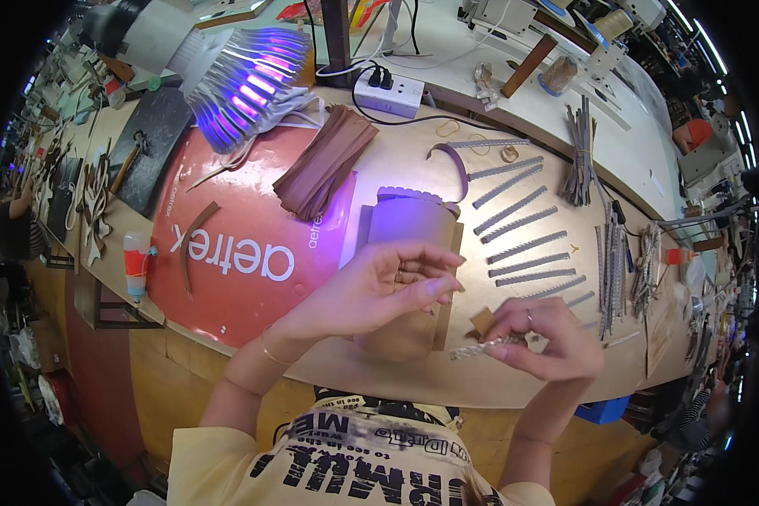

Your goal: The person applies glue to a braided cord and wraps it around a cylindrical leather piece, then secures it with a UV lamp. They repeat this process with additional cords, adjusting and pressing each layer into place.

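In my right hand (548, 339) a short, pale braided strip (472, 348) is pinched between thumb and fingers. A small tan square piece (482, 322) juts out by the same fingertips. My left hand (396, 282) hovers above a tan block or stack (401, 223) with a scalloped strip along its far end; its fingers are curved and apart from the thumb, with nothing visible between them. Several grey braided strips (527, 244) lie in a slanted row to the right of the block. Past its far right corner lies a curved brown strip (454, 169).
A finned lamp (243, 84) with purple light hangs at upper left. Brown strips (325, 164) are piled on a red sheet (228, 278). There are also a glue bottle (136, 268), scissors (223, 166), a white power strip (388, 91) and bundled grey strips (579, 156).
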`<state>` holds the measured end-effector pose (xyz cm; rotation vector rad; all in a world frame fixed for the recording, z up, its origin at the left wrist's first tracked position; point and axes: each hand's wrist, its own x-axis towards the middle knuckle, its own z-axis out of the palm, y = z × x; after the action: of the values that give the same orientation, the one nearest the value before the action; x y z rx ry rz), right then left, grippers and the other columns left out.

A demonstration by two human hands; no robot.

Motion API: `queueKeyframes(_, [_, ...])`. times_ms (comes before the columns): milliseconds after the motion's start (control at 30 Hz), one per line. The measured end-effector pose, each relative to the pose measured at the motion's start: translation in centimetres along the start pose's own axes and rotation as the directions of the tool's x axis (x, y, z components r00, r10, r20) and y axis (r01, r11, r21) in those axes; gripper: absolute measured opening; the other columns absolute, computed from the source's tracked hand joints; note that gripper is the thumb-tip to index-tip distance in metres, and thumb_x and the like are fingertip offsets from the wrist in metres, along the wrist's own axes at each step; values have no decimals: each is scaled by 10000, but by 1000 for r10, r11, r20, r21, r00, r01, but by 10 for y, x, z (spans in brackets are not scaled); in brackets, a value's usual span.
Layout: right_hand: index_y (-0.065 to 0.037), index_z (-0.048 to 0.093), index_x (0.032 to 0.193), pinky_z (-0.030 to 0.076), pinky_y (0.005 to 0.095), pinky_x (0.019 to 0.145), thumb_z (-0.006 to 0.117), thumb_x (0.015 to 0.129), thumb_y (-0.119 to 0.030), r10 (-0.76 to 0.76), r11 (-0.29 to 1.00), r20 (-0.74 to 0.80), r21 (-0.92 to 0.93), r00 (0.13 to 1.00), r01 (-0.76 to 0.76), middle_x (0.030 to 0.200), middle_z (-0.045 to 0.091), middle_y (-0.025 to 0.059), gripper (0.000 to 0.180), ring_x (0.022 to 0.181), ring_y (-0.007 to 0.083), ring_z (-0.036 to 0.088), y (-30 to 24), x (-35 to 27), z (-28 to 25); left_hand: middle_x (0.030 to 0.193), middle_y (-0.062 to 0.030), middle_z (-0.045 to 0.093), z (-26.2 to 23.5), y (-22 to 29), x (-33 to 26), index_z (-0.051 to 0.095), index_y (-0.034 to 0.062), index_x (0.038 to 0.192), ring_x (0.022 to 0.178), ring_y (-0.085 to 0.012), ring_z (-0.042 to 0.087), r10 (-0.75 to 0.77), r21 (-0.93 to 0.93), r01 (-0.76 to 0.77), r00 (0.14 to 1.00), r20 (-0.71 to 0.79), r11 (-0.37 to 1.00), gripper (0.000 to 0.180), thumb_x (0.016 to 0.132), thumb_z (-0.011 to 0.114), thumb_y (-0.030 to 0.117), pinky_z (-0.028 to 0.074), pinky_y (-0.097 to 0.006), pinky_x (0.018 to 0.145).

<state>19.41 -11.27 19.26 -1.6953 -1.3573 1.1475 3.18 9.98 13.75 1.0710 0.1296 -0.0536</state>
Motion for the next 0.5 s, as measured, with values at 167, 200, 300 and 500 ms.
queueKeyframes(167, [-59, 705, 901, 462, 368, 556, 689, 855, -295, 62, 942, 130, -336, 990, -15, 707, 639, 118, 240, 573, 252, 608, 4, 45, -13, 1095, -112, 647, -3, -11, 13, 526, -17, 1287, 937, -112, 629, -81, 136, 95, 991, -107, 986, 416, 916, 675, 100, 546, -266, 817])
queueKeyframes(200, [-66, 706, 906, 459, 370, 552, 686, 853, -309, 45, 938, 153, -346, 987, 11, 691, 634, 121, 250, 573, 255, 609, 7, 53, -12, 1078, -104, 652, -6, -13, 12, 532, -13, 1280, 917, -101, 629, -101, 179, 129, 983, -156, 975, 412, 912, 681, 96, 547, -259, 809])
queueKeyframes(300, [-78, 711, 912, 460, 373, 553, 693, 858, -321, 53, 946, 181, -324, 982, 9, 715, 654, 105, 250, 566, 259, 607, 15, 68, -11, 908, -23, 665, -18, -20, 8, 572, 13, 1246, 751, -45, 593, -47, 138, 83, 968, -245, 987, 363, 905, 680, 79, 510, -198, 713])
queueKeyframes(500, [-58, 715, 884, 469, 354, 556, 700, 871, -273, -39, 957, -180, -291, 983, -15, 905, 708, 73, 217, 569, 236, 614, 19, 65, -3, 856, 21, 707, -38, -28, 3, 657, 33, 1118, 707, -39, 589, 423, 681, -152, 871, -250, 717, 273, 851, 712, 44, 449, -206, 606])
